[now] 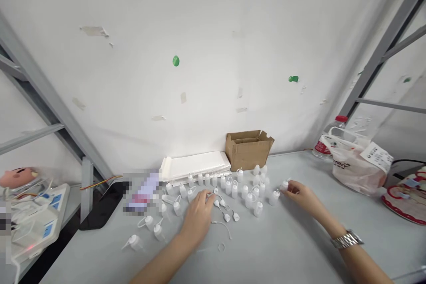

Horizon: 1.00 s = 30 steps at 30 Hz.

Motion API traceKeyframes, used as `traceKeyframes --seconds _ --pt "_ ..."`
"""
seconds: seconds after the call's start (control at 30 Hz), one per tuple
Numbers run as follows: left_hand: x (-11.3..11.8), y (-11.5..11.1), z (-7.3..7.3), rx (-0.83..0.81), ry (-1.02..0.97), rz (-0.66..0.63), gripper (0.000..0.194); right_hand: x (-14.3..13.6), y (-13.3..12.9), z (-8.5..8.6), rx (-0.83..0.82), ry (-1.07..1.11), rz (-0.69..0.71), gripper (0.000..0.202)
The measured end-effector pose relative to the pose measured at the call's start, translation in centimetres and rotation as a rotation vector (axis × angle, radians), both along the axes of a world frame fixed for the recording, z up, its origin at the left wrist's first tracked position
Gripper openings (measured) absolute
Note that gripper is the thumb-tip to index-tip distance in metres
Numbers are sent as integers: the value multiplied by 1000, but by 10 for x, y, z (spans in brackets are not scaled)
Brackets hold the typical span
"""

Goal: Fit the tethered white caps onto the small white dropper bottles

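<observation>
Many small translucent plastic bottles, most with white caps and loop straps, stand over the table. My right hand (297, 191) pinches a small capped bottle (284, 185) at the right end of the group, beside another capped bottle (274, 197). In the middle, my left hand (199, 211) reaches palm down to a cluster of loose white caps (226, 217) with straps. Its fingers are bent together at the cluster's left edge, and what lies under the fingertips is hidden. Nearer to me are a loose strap (223, 227) and a thin ring (221, 247).
Behind the bottles are a flat white package (196, 164) and an open cardboard box (249, 153) against the wall. A plastic bag (357, 164) and a red-capped drink bottle (340, 125) stand right. At left are a black phone-like slab (103, 208) and a power strip (49, 217).
</observation>
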State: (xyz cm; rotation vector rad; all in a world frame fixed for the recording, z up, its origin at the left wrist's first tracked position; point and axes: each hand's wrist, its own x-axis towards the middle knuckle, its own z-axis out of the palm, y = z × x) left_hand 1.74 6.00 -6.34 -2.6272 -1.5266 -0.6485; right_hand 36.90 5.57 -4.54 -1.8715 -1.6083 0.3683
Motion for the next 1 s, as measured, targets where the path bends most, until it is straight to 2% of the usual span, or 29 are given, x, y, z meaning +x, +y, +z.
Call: traceKeyframes --seconds 0.1,0.27,0.43,0.53,0.63,0.8,1.0 --pt "2 10 7 -1 13 -3 52 -3 1 -6 -23 1 42 26" --pt "6 18 14 -80 25 -16 44 5 -6 -3 -53 5 59 21" --pt "3 18 9 -68 23 -23 38 32 -10 17 -36 -42 3 32" --pt "2 16 8 -66 25 -23 35 36 2 35 6 -93 -25 32" --pt "2 14 9 -73 27 -10 35 23 27 46 7 -138 48 31" --pt "2 6 14 -88 31 47 36 -10 66 49 -64 -213 198 26" --pt "1 2 22 -113 45 108 27 -22 78 49 -138 -264 302 27"
